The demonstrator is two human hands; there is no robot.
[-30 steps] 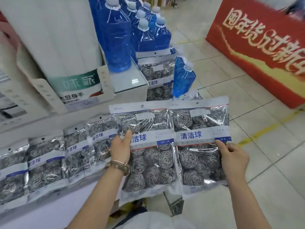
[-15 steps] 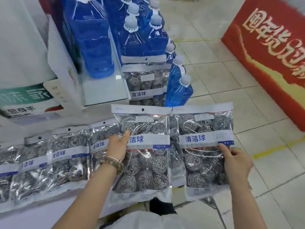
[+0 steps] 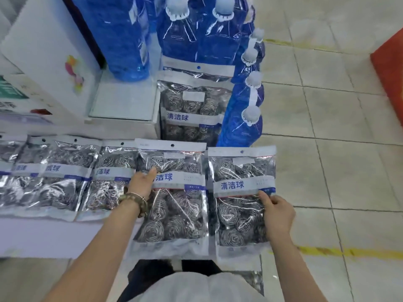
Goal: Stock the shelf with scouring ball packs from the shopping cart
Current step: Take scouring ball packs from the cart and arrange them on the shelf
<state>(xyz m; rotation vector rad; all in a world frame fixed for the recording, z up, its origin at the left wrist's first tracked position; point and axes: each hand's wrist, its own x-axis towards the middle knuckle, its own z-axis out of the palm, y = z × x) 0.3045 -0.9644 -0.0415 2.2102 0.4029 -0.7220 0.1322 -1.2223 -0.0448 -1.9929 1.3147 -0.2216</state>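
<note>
- Pale floor tiles [image 3: 327, 149] fill the right side, crossed near me by a worn yellow line [image 3: 327, 251]; a red stand [image 3: 390, 73] is cut off by the right border
- Along my left runs the white shelf [image 3: 54, 236], with a row of scouring ball packs [image 3: 65, 177] lying flat on it, each overlapping the next; the ones at the far left are blurred and cut off
- My left hand [image 3: 141, 184], a beaded bracelet [image 3: 135, 199] at the wrist, grasps the left-hand pack [image 3: 174, 214] by its left edge, thumb on the front by the label, the other fingers hidden behind
- That pack is at the right end of the row, overlapping the last pack there, its bottom reaching past the shelf's front edge; whether it rests on the shelf I cannot tell
- My right hand [image 3: 277, 214] grasps the right-hand pack [image 3: 239, 171] by its right edge, thumb on the label band, fingers curled behind; it hangs beyond the shelf's right end, over the floor, just beside the other pack
- Behind them an upright pack [image 3: 189, 110] stands among blue bottles [image 3: 196, 35], with another pack mostly hidden behind it
- At the shelf's back left, a white carton [image 3: 48, 51] has print too blurred to read
- Below the packs a grey metal part [image 3: 254, 277] peeks out; I cannot tell what it belongs to
</note>
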